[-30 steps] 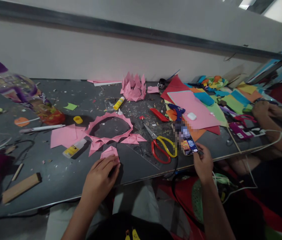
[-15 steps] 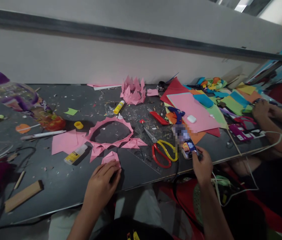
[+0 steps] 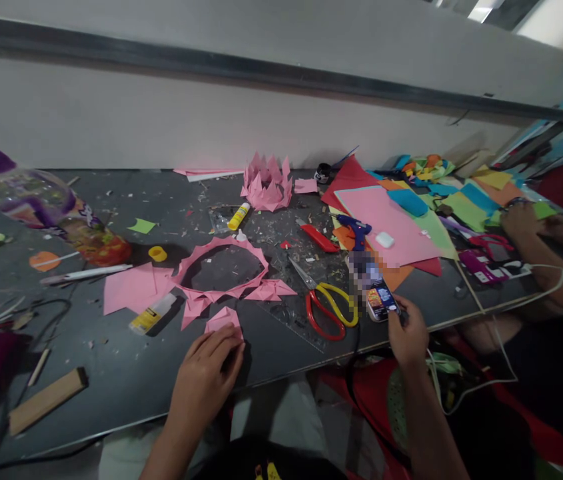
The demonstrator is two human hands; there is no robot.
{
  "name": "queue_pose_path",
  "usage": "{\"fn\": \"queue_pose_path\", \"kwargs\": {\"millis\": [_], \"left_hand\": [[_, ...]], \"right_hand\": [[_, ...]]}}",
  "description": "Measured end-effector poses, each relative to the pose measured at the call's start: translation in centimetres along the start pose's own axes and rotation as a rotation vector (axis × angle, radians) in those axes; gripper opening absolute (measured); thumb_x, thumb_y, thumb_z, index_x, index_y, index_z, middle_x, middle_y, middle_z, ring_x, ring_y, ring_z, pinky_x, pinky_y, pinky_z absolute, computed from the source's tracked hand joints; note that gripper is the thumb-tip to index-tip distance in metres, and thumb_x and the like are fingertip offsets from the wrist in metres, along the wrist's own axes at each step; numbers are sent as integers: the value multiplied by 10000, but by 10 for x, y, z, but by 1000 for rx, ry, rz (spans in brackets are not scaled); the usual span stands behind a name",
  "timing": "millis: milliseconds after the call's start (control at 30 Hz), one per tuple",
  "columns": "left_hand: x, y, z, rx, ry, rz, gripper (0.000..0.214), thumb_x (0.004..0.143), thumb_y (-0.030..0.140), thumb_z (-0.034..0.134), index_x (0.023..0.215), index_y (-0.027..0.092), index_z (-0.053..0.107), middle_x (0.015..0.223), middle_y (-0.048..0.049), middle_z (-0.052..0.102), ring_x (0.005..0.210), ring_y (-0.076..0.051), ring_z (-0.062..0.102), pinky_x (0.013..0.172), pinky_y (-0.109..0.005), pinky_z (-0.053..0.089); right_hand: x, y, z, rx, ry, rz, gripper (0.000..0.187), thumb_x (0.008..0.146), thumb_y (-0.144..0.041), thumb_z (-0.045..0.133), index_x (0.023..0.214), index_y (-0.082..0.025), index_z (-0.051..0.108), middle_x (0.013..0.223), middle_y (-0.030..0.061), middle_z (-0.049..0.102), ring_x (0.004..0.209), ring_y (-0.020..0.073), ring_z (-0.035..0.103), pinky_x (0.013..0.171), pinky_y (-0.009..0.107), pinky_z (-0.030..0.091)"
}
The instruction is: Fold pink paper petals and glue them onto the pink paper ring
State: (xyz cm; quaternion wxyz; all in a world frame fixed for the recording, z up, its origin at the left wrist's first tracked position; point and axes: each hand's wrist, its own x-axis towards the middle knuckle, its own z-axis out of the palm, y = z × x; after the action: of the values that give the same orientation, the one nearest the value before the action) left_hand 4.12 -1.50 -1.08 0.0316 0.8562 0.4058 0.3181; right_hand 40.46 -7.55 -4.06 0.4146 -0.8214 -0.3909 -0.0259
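My left hand [image 3: 210, 365] is closed on a small folded pink paper [image 3: 223, 319] at the table's front edge, its fingers pressed together over the lower part. My right hand [image 3: 408, 333] grips the near end of a smartphone [image 3: 377, 293] with a lit screen, thumb on the glass; the phone's far end lies on the table. A ring of folded pink paper points [image 3: 264, 263] lies flat beyond my left hand, with a loose folded pink piece [image 3: 271, 290] at its right. Between my hands are scissors [image 3: 330, 310] with red and yellow handles and a clear ruler [image 3: 281, 319].
Behind the ring stand a pink paper crown [image 3: 267, 193] and a glue stick [image 3: 238, 217]. A tilted plastic bottle [image 3: 36, 200] is at left, near a glue bottle [image 3: 154, 313]. A glue gun [image 3: 354, 228] lies by coloured sheets [image 3: 391, 220]. Another person's hands [image 3: 521, 217] work at right.
Both hands keep their places on the folded paper and the phone. The view has shifted very slightly; the other person's hands at right have moved a little, with green paper now showing there.
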Motion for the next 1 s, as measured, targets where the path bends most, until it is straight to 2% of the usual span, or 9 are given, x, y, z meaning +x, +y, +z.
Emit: {"fn": "queue_pose_path", "kwargs": {"millis": [500,1000], "left_hand": [[0,-1,0,4,55,46,208,922,234,407,832,196,591,878,-29,697,816,-159,656,781,-320,485],[0,-4,-1,22,43,60,212,904,274,422,874,212,622,914,-42,711,822,-180,669,763,-315,516]], "right_hand": [[-1,-4,2,-39,6,-41,366,773,-377,417,991,-148,601,964,142,623,907,271,556,829,415,425],[-2,0,8,-41,46,-128,398,828,-413,372,983,-128,601,949,159,630,898,273,557,811,414,430]]}}
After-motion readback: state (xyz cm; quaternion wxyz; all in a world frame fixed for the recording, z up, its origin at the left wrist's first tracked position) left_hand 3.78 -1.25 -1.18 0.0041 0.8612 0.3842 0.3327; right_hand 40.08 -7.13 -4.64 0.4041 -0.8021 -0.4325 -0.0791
